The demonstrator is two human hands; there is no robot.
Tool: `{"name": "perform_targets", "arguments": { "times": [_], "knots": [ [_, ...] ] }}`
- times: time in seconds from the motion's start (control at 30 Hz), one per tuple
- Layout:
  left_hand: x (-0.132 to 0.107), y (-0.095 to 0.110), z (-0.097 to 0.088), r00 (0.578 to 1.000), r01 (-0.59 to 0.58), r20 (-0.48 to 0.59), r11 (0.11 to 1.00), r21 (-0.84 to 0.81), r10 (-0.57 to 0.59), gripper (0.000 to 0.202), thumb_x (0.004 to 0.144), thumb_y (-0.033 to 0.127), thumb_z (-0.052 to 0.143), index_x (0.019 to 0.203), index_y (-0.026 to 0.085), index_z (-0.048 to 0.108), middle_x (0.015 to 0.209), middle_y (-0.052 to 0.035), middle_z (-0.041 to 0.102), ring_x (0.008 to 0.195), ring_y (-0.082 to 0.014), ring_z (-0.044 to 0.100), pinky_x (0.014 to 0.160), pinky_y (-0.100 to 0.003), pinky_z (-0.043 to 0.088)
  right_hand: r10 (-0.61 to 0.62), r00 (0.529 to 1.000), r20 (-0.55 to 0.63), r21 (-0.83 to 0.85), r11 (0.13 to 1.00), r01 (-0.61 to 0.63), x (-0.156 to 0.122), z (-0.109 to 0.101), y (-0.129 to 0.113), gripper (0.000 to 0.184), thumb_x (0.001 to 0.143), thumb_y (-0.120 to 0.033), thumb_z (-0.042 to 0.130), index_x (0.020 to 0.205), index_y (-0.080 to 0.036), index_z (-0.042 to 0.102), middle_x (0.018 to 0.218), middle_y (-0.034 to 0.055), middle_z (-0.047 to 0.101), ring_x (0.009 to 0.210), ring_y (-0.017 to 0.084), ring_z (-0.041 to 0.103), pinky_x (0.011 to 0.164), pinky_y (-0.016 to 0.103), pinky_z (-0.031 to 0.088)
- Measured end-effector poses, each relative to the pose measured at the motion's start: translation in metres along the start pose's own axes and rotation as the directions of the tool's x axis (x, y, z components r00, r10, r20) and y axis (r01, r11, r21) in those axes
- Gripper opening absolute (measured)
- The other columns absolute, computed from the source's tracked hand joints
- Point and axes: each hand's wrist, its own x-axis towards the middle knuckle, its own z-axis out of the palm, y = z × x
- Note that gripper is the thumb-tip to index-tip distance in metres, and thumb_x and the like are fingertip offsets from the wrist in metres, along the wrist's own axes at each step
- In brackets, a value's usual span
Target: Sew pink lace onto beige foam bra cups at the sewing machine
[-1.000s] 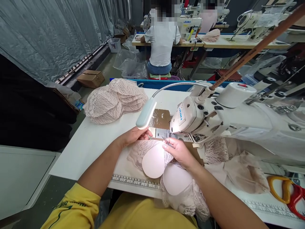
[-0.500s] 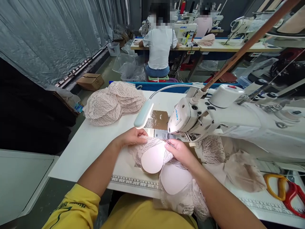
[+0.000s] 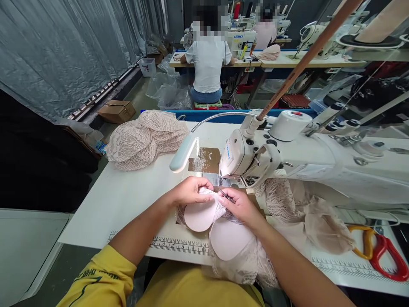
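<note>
A pale pink lace bra (image 3: 200, 216) with smooth padded cups lies across the table's front edge, partly hanging over my lap. My left hand (image 3: 191, 190) is closed on the lace along its upper edge, thumb on top. Close beside it, my right hand (image 3: 238, 204) grips small pointed metal snips (image 3: 226, 196), their tips toward my left fingers. The right fingers also press on the bra's edge near the middle. Just beyond both hands is the needle area of a white sewing machine (image 3: 243, 153), lit by a lamp (image 3: 183, 154).
A stack of lace bras (image 3: 145, 138) sits at the table's back left. More beige fabric (image 3: 327, 224) lies under the machine arm, beside scissors with orange and red handles (image 3: 388, 258). A ruler strip (image 3: 179, 246) runs along the front edge. A co-worker (image 3: 207, 64) sits ahead.
My left hand has moved right along the lace, close to my right hand, bunching the edge between them. The snips stay in my right hand. The view has shifted slightly.
</note>
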Motion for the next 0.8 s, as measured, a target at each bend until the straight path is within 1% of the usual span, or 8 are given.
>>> {"name": "perform_targets", "arguments": {
  "times": [0.07,0.1,0.23,0.3,0.43,0.57,0.67,0.8],
  "knots": [
    [0.0,-0.003,0.002,1.0,0.024,0.022,0.996,-0.09,-0.022,0.029,0.072,0.037,0.072,0.082,0.011,0.065,0.07,0.0001,0.057,0.063,-0.0096,0.048,0.057,-0.02,0.035,-0.012,1.0,0.013,-0.021,1.0,0.012,0.0,0.0,-0.001,0.025,0.088,-0.043,0.054,0.081,-0.02,0.06,0.077,-0.0002,0.056,0.075,0.015,0.052,0.072,0.026,0.041],
    [0.0,-0.004,0.003,0.999,0.038,0.028,0.99,-0.134,-0.034,0.029,0.072,0.037,0.072,0.079,0.01,0.064,0.069,0.0002,0.056,0.063,-0.0093,0.047,0.057,-0.02,0.035,-0.007,1.0,0.022,-0.008,1.0,0.007,0.0,0.0,0.0,0.024,0.087,-0.043,0.054,0.084,-0.02,0.06,0.079,0.0002,0.057,0.076,0.015,0.052,0.073,0.027,0.041],
    [-0.003,-0.008,0.003,0.992,0.12,0.068,0.949,-0.293,-0.104,0.032,0.071,0.039,0.074,0.081,0.01,0.066,0.07,-0.0009,0.057,0.063,-0.0102,0.048,0.059,-0.023,0.038,0.057,0.996,0.069,0.135,0.989,-0.066,-0.002,-0.004,0.01,0.033,0.09,-0.048,0.05,0.109,-0.022,0.056,0.083,0.0008,0.058,0.074,0.015,0.055,0.069,0.027,0.044],
    [-0.004,-0.008,0.003,0.989,0.144,0.079,0.929,-0.342,-0.125,0.033,0.071,0.04,0.075,0.081,0.01,0.067,0.069,-0.0013,0.057,0.063,-0.0106,0.049,0.06,-0.024,0.039,0.078,0.994,0.081,0.142,0.986,-0.089,-0.002,-0.007,0.015,0.035,0.09,-0.048,0.049,0.113,-0.022,0.056,0.083,0.0014,0.059,0.073,0.015,0.056,0.069,0.028,0.045],
    [-0.004,-0.007,0.003,0.982,0.186,0.083,0.911,-0.368,-0.167,0.033,0.069,0.04,0.077,0.079,0.01,0.069,0.066,-0.0007,0.057,0.06,-0.01,0.048,0.057,-0.023,0.038,0.08,0.992,0.102,0.155,0.983,-0.095,-0.001,-0.009,0.015,0.033,0.086,-0.045,0.057,0.11,-0.022,0.059,0.095,0.0041,0.063,0.084,0.017,0.059,0.077,0.03,0.047],
    [-0.002,-0.01,0.004,0.986,0.164,0.089,0.915,-0.368,-0.141,0.032,0.069,0.04,0.077,0.075,0.01,0.069,0.062,0.0007,0.054,0.059,-0.0091,0.044,0.056,-0.023,0.035,0.034,0.992,0.119,0.159,0.986,-0.052,0.003,-0.004,0.007,0.028,0.084,-0.042,0.059,0.101,-0.02,0.061,0.091,0.0042,0.064,0.08,0.016,0.06,0.073,0.029,0.048],
    [-0.002,-0.012,0.004,0.987,0.152,0.105,0.919,-0.365,-0.121,0.031,0.069,0.04,0.077,0.073,0.01,0.069,0.061,0.0012,0.053,0.06,-0.0091,0.043,0.056,-0.023,0.034,-0.017,0.996,0.093,0.115,0.993,0.006,0.004,-0.001,0.003,0.023,0.084,-0.04,0.059,0.095,-0.019,0.063,0.089,0.0042,0.064,0.078,0.016,0.059,0.071,0.028,0.047],
    [-0.003,-0.012,0.003,0.983,0.17,0.122,0.92,-0.352,-0.135,0.031,0.069,0.04,0.077,0.072,0.01,0.07,0.06,0.0011,0.053,0.059,-0.0091,0.043,0.055,-0.023,0.033,-0.013,0.999,0.052,0.039,0.999,0.011,0.004,-0.001,0.002,0.02,0.085,-0.038,0.058,0.088,-0.019,0.065,0.083,0.0029,0.062,0.076,0.015,0.057,0.07,0.028,0.046]
  ]
}}
